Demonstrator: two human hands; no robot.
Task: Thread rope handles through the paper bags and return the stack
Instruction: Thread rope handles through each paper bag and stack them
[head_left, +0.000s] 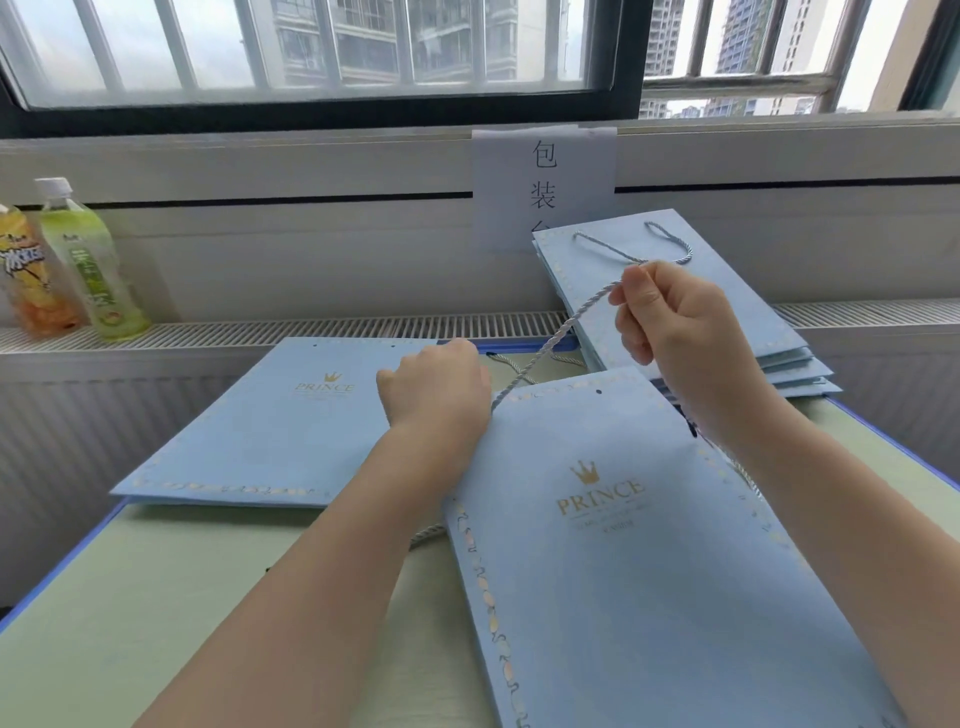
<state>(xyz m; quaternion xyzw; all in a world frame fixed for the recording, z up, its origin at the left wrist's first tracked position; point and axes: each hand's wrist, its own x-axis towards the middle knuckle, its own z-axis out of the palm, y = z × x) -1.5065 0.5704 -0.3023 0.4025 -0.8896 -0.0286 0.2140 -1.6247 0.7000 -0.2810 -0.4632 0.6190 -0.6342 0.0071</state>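
Rope handle (558, 335) rises taut from the near paper bag (649, 545) on the tabletop (156, 597) — right hand (670, 317) pinching it, likely drawing slack, left hand (436, 395) curled at the bag's top edge, seemingly steadying it.

near paper bag (649, 545): gold "prince" under a crown. left bag (270, 415): same. wall sheet (543, 182): "包装". bottle labels unreadable.

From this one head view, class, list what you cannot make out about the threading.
- Rope entry at the near bag: hidden behind the left hand.
- Left fingers: curled out of sight, grip unclear.
- Near bag's bottom: cut off by the frame edge.
- Small print under PRINCE: too small.
- Sign bottom: covered by the stack.
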